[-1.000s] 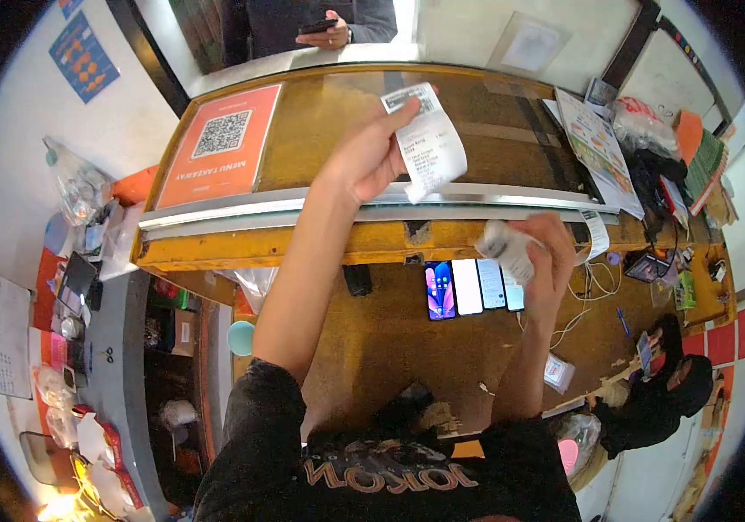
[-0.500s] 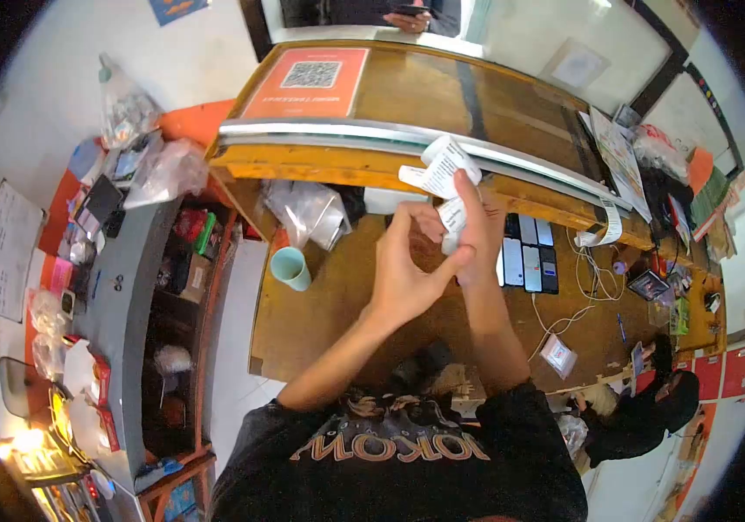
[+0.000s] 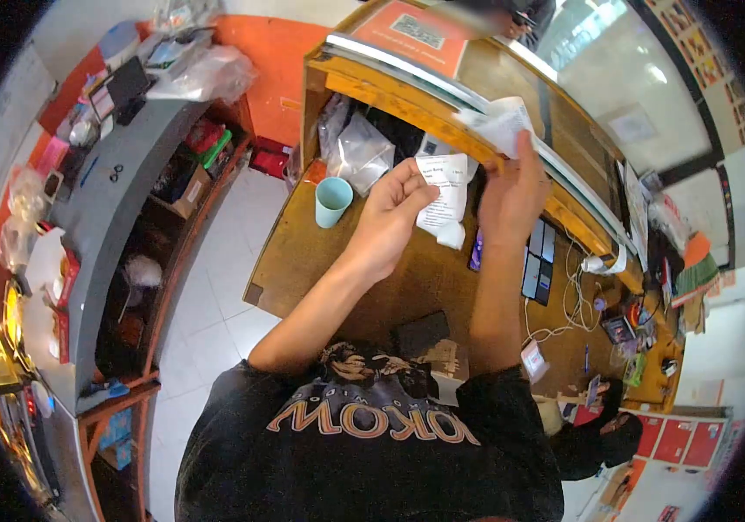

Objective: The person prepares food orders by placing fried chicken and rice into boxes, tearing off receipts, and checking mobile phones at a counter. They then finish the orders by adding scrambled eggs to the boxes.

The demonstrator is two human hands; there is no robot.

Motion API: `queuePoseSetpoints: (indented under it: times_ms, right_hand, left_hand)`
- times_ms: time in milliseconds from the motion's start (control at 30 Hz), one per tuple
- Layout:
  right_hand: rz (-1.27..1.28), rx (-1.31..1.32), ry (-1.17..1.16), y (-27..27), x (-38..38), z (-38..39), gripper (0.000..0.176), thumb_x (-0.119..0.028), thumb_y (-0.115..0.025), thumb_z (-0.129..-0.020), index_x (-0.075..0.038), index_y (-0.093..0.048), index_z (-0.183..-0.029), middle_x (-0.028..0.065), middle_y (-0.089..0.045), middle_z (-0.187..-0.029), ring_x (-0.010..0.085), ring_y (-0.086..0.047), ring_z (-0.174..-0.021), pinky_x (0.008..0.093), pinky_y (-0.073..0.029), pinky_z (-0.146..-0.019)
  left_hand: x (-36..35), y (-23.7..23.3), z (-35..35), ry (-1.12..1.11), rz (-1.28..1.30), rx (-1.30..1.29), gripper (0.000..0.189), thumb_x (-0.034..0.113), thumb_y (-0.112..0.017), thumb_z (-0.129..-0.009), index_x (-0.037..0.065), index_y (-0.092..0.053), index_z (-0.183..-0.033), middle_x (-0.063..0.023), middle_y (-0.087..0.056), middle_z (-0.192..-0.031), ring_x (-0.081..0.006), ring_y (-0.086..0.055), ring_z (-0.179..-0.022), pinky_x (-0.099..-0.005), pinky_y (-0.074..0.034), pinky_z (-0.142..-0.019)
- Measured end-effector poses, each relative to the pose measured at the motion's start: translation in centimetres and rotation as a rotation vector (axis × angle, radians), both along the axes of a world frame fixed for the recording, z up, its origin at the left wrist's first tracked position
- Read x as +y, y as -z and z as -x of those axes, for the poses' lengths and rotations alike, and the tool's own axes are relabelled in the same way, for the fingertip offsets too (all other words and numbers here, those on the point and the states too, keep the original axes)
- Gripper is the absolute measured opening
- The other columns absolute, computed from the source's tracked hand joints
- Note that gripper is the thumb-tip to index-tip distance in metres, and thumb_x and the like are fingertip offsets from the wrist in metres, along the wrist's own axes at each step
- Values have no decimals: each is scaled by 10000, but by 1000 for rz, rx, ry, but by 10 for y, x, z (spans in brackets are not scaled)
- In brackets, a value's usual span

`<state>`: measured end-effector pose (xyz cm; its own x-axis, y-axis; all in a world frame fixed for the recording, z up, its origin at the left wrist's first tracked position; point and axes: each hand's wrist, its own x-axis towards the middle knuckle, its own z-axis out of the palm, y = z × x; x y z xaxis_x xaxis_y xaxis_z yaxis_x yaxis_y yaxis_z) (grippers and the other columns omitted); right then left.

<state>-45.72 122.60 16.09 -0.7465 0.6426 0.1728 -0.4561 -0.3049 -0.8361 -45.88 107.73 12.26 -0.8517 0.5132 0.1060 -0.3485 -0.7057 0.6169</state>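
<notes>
My left hand (image 3: pixel 394 213) pinches a small printed paper receipt (image 3: pixel 442 196) between thumb and fingers, its text facing me and its lower edge ragged. A second white paper slip (image 3: pixel 506 126) rises from the fingers of my right hand (image 3: pixel 513 200), close to the glass edge of the counter; it is slightly blurred. The two hands are apart, both above the wooden desk (image 3: pixel 311 278). A light blue cup (image 3: pixel 332 203) stands on the desk left of my left hand.
Several phones (image 3: pixel 537 261) and white cables (image 3: pixel 574 304) lie on the desk to the right. An orange QR code sign (image 3: pixel 411 39) lies on the counter top. A grey shelf unit (image 3: pixel 142 165) stands left. Another person (image 3: pixel 603 439) is at the lower right.
My hands were close together on curled paper; now they are apart, each with its own piece. My view has turned, and the person across the counter has moved.
</notes>
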Motion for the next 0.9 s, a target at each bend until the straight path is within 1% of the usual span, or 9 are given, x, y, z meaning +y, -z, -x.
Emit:
queuePoseSetpoints:
  times_ms: [33,133,267,367,433,567,633,700,900]
  right_hand:
    - [-164,34,17,-4,5,4,289,-232,-609,-930,-10,-609,-1114,64,-643,-1061,165,-600,-970,351,-484,-834]
    - [-304,54,71,-11,17,15,275,-180,-608,-932,-3,-594,-1142,88,-637,-1111,176,-602,-995,334,-478,-863]
    - [-428,32,79,-21,26,22,294,-116,-601,-932,9,-559,-1195,100,-629,-1144,171,-604,-1013,302,-477,-868]
    - [-517,28,100,-26,36,30,361,-107,-598,-934,31,-511,-1255,114,-654,-1096,147,-642,-888,277,-509,-806]
    - [-748,-114,165,-27,56,40,481,-107,-604,-925,34,-417,-1345,117,-655,-1075,145,-647,-840,290,-535,-727]
    - [-755,-40,174,-27,99,86,587,-111,-614,-915,-3,-333,-1420,113,-661,-1042,145,-649,-802,289,-528,-604]
    - [-660,-231,95,-29,121,111,660,-103,-606,-914,-71,-262,-1476,111,-663,-1040,144,-643,-765,276,-494,-512]
    - [-650,-223,84,-30,146,146,665,-96,-601,-914,-94,-256,-1483,116,-660,-1039,146,-639,-750,270,-486,-504]
    - [-622,-311,24,-38,175,234,668,-69,-575,-921,-128,-240,-1496,135,-651,-1025,150,-620,-697,269,-463,-473]
  left_hand:
    - [-6,1,3,-5,-4,24,181,-6,-491,-938,-9,-514,-1118,-73,-665,-981,-105,-625,-899,-248,-497,-784]
    - [-19,6,15,-50,54,135,222,20,-500,-951,7,-478,-1171,-94,-643,-1051,-152,-641,-903,-294,-547,-762]
    - [-28,-2,19,-131,54,125,224,-25,-497,-936,20,-464,-1154,-92,-658,-1000,-118,-635,-858,-247,-506,-745]
    - [-32,3,22,-110,90,147,256,-22,-497,-941,18,-452,-1189,-88,-655,-1008,-116,-627,-878,-247,-500,-756]
    - [-32,13,24,-145,208,218,279,-9,-500,-949,12,-443,-1221,-81,-646,-1028,-110,-612,-912,-242,-488,-766]
    - [-30,63,13,-39,368,194,277,-38,-487,-936,21,-458,-1206,-72,-642,-1035,-118,-607,-936,-264,-486,-818]
    - [-30,96,4,74,428,143,274,-35,-493,-933,21,-461,-1200,-74,-643,-1053,-116,-605,-944,-268,-486,-825]
    - [-29,130,-7,162,488,82,267,-13,-498,-932,23,-463,-1195,-63,-641,-1024,-125,-604,-937,-283,-492,-819]
    - [-25,158,-17,318,480,-50,265,25,-514,-939,22,-454,-1198,-86,-633,-1027,-144,-602,-936,-304,-490,-810]
